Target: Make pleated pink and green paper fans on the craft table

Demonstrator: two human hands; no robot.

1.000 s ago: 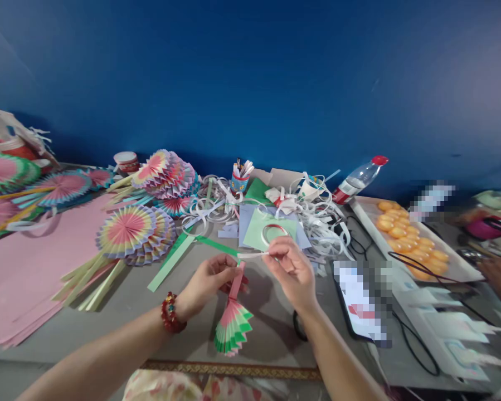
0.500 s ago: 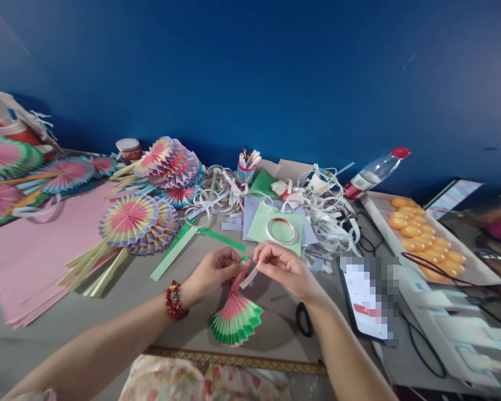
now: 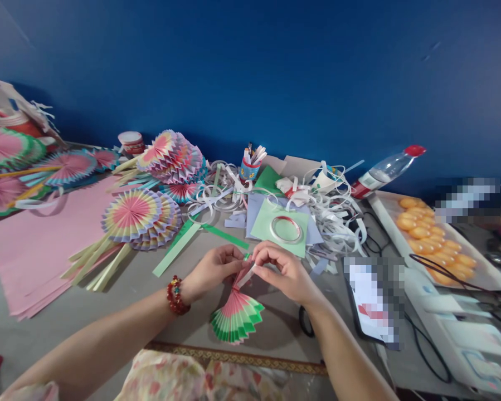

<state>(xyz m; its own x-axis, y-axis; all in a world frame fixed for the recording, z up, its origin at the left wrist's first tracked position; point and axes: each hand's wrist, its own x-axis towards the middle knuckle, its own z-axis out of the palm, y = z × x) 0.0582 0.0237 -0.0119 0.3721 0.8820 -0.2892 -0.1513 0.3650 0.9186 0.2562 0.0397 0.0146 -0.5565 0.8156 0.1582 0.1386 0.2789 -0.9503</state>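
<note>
We are pinching the gathered neck of a small pink-and-green pleated paper fan (image 3: 237, 314), which is hanging just below our hands with its pleats resting on the grey surface (image 3: 141, 317). Our left hand (image 3: 214, 270) is closed on the neck from the left, thumb against fingertips. Our right hand (image 3: 281, 270) is curled tight beside it, gripping a short white strip (image 3: 247, 275) and pressing it onto the neck.

A second ago the right hand was drawing that strip out taut to the right, well apart from the left. Now the two hands are almost touching and only a stub of strip is showing between them, so the strip is going around the neck. The fan is also spreading wider than it was.

Just beyond the right hand, a tape ring (image 3: 286, 229) is lying on a light green sheet (image 3: 263, 221). Beyond the left hand a green paper strip (image 3: 175, 255) is lying flat, with finished round fans (image 3: 139, 217) farther left. A black scissors handle (image 3: 304, 322) is peeking out under the right wrist, and a phone (image 3: 373, 303) is sitting to its right.
</note>
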